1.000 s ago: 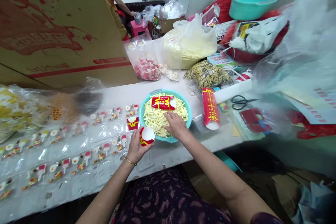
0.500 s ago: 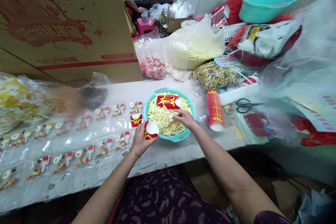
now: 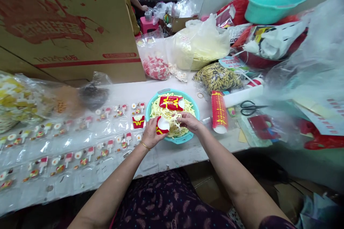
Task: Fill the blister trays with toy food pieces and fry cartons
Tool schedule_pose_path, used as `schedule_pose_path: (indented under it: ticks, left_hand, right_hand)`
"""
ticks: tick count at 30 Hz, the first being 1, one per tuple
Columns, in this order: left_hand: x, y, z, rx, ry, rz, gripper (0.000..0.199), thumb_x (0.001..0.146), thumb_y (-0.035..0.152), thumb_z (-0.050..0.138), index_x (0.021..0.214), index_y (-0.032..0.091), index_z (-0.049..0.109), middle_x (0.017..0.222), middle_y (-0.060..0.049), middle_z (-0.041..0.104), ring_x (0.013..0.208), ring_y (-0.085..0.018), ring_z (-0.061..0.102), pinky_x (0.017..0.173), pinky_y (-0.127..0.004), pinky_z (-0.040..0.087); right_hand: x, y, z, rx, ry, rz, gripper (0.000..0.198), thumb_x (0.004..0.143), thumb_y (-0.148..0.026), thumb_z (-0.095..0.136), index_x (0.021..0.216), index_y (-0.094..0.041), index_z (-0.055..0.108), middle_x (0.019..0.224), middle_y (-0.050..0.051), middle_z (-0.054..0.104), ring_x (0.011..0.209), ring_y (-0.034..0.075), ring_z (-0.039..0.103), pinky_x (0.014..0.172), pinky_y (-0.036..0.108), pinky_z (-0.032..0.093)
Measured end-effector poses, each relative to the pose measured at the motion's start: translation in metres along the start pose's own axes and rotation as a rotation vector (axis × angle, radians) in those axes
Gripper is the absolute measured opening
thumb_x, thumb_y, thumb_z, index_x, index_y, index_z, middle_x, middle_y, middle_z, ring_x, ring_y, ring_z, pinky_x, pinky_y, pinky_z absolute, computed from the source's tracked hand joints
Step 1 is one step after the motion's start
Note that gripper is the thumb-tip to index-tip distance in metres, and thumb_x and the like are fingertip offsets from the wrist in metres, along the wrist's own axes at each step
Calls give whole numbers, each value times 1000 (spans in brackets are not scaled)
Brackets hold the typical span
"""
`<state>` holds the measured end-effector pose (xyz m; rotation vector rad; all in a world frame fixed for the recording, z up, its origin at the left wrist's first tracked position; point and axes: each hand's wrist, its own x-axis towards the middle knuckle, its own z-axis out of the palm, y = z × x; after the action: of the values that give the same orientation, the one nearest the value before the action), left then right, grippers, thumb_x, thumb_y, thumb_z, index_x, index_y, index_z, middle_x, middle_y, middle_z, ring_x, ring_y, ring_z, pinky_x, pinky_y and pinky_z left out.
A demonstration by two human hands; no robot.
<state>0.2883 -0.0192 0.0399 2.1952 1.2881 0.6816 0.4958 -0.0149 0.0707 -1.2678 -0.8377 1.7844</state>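
Head view | left hand [image 3: 151,132]: fingers curled around red carton [image 3: 159,128], now farther over basin [image 3: 185,139] | right hand [image 3: 190,122]: fingertips pinched on pale sticks [image 3: 176,118], now nearer carton | second carton [image 3: 138,123]: yellow W | cardboard box [image 3: 107,35]: "1x12个x6板"

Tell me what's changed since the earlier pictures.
The left hand has moved the open carton rightward and away from the body, over the basin's near left edge. The right hand, earlier down at the pile, now holds some sticks in its fingertips, beside that carton. Unchanged: the carton stack on the pile, the filled carton and the scissors.
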Motion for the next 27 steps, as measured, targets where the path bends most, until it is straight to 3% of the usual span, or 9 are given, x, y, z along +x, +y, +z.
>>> schedule_pose_path:
  ticks: [2, 5, 9, 12, 16, 19, 22, 25, 27]
  left_hand:
    - [3, 4, 5, 38, -28, 38, 75, 60, 37, 67, 123, 18, 31, 111, -10, 46, 103, -27, 45, 89, -42, 38]
    - [5, 8, 12, 90, -47, 63, 72, 60, 29, 66, 122, 17, 31, 107, -10, 47, 101, -26, 45, 87, -41, 39]
    - [6, 9, 18, 114, 15, 28, 72, 60, 28, 65, 121, 15, 30, 106, -10, 46, 99, -26, 45, 86, -40, 39]
    - [6, 8, 20, 121, 47, 10, 71, 60, 29, 65, 120, 14, 31, 105, -11, 46, 97, -26, 45, 84, -40, 39]
    - [7, 13, 24, 115, 77, 1, 66, 62, 27, 63, 119, 14, 32, 103, -11, 48, 97, -26, 46, 84, -41, 40]
    - [7, 16, 27, 94, 125, 5, 65, 63, 27, 62, 119, 14, 31, 104, -11, 48, 98, -25, 46, 86, -40, 40]
    - [7, 15, 29, 87, 164, 17, 73, 62, 30, 63, 123, 12, 27, 107, -13, 46, 100, -26, 45, 87, -40, 40]
    - [5, 13, 33, 86, 172, 43, 75, 61, 29, 63, 124, 12, 27, 108, -13, 46, 100, -26, 45, 87, -41, 39]
    - [2, 13, 37, 69, 172, 65, 72, 60, 27, 63, 123, 13, 29, 108, -13, 47, 99, -26, 46, 86, -41, 39]
  right_hand:
    - [3, 2, 6, -202, -31, -29, 25, 57, -26, 67, 79, -15, 62, 59, -3, 59, 48, 8, 50, 44, 18, 40]
    - [8, 6, 17, -637, 73, -190, 17, 56, -21, 69, 71, -16, 63, 61, -2, 56, 55, 10, 50, 54, 22, 40]
    - [7, 7, 26, -996, 251, -307, 34, 57, -23, 70, 89, -16, 61, 77, 2, 58, 72, 15, 52, 66, 26, 39]
    - [5, 6, 29, -1014, 247, -315, 31, 64, -26, 66, 93, -16, 59, 79, 2, 58, 72, 15, 51, 66, 26, 38]
    - [8, 12, 33, -1029, 197, -333, 6, 68, -19, 61, 73, -17, 62, 69, 0, 56, 67, 12, 50, 64, 24, 36]
    - [10, 16, 32, -929, 210, -285, 12, 65, -20, 64, 77, -18, 61, 64, -2, 55, 62, 11, 49, 59, 22, 36]
    - [8, 14, 26, -853, 102, -324, 22, 65, -21, 64, 87, -17, 61, 73, -1, 57, 64, 10, 50, 61, 21, 37]
    - [4, 12, 28, -979, 54, -361, 8, 69, -16, 59, 76, -16, 63, 73, 1, 58, 67, 11, 50, 64, 21, 36]
    - [2, 14, 35, -1065, 52, -325, 12, 72, -12, 53, 66, -16, 62, 65, 0, 57, 64, 11, 49, 61, 21, 34]
